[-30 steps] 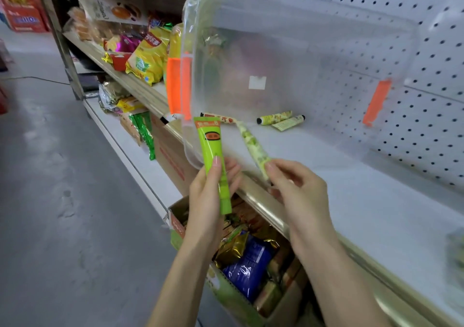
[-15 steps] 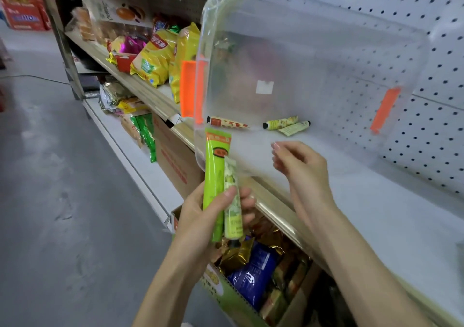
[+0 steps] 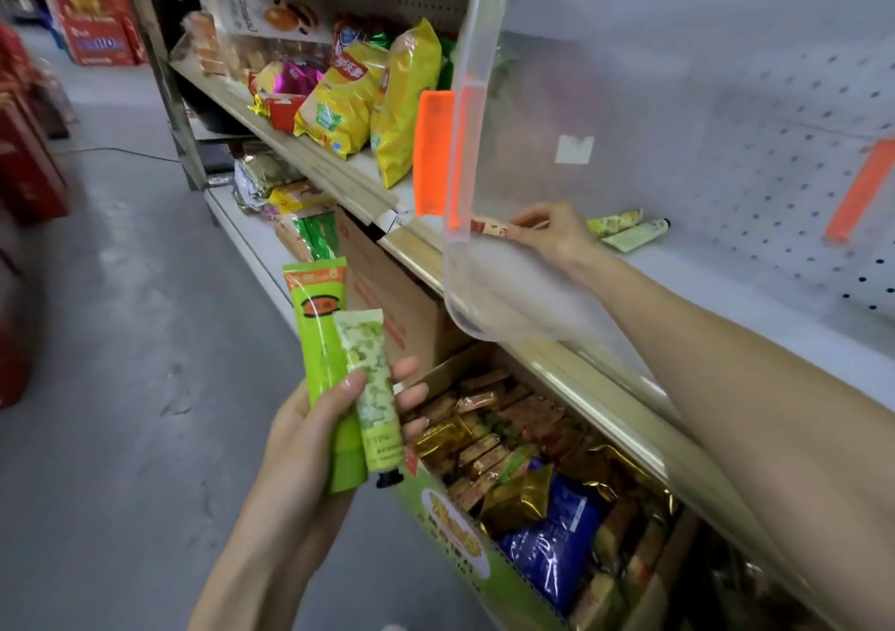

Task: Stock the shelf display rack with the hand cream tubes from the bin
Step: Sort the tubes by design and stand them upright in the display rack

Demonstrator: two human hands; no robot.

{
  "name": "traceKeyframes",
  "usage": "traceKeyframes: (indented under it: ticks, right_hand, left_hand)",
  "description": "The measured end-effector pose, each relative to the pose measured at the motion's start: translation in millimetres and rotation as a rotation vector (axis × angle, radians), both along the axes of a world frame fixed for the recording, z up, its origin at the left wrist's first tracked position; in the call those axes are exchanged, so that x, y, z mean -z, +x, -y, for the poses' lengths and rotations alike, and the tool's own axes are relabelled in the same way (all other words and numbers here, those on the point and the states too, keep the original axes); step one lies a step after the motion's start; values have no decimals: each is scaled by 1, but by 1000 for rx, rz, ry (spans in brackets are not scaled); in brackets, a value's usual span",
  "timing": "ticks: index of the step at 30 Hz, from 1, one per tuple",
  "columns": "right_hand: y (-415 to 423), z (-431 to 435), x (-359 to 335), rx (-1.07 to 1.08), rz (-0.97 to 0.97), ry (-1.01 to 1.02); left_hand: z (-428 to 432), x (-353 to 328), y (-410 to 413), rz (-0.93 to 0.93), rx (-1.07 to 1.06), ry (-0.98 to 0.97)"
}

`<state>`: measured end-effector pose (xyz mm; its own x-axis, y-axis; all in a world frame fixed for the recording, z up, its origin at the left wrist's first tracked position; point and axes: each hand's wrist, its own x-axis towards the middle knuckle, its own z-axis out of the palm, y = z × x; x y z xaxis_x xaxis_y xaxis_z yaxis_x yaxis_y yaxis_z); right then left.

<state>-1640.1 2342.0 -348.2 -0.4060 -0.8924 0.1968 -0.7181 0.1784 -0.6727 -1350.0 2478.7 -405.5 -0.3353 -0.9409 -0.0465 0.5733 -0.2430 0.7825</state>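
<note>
Left hand: clenched around two tubes held upright side by side, a bright green plastic tube with an orange crimped top and a pale green floral tube with a black cap, out over the aisle floor in front of the shelf's front edge.
Right hand: reached inside the bin, fingertips pinching one end of a red-and-cream patterned tube that lay on the bin's lower wall.
Remaining stock: a yellow-green patterned tube and a pale green tube with a dark cap lay touching each other, just beyond the right hand, deeper in the bin.
Bin: a clear plastic storage bin with orange latches stood tipped on its side on the white metal shelf, its open mouth overhanging the shelf's gold front edge.
Risk, left grip: a third tube added to that hand would likely loosen the thumb's hold, and a tube could slide into the green cardboard box of snack packs below.
Risk, bin: the forearm pressed near the rim, so a sharp pull could drag the bin off the front edge.
Risk, pinch: an end-only grip could let the tube swing and slip.
</note>
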Motion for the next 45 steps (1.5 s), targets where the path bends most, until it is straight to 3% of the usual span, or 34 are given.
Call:
traceKeyframes:
  ticks: [4,13,21,25,31,37,45]
  right_hand:
    - [-2,-7,0,-62,-106,-3]
    - [-5,-42,-8,-164,-146,5]
    - [-2,-134,-41,-134,388,-267]
    - [9,-173,-59,-311,589,-149]
    - [47,-199,-49,-557,422,228]
    - [69,-203,-29,-573,332,259]
    - [91,-203,-25,-553,249,77]
  left_hand:
    - [-1,-2,-5,-16,22,32]
    - [-18,-9,-26,-100,-26,164]
    - [-47,3,-47,-84,-78,241]
    - [-69,10,-53,-134,69,323]
    - [-95,19,-61,-113,276,354]
    - [-100,20,-54,-122,413,328]
    - [-97,7,-54,-135,488,262]
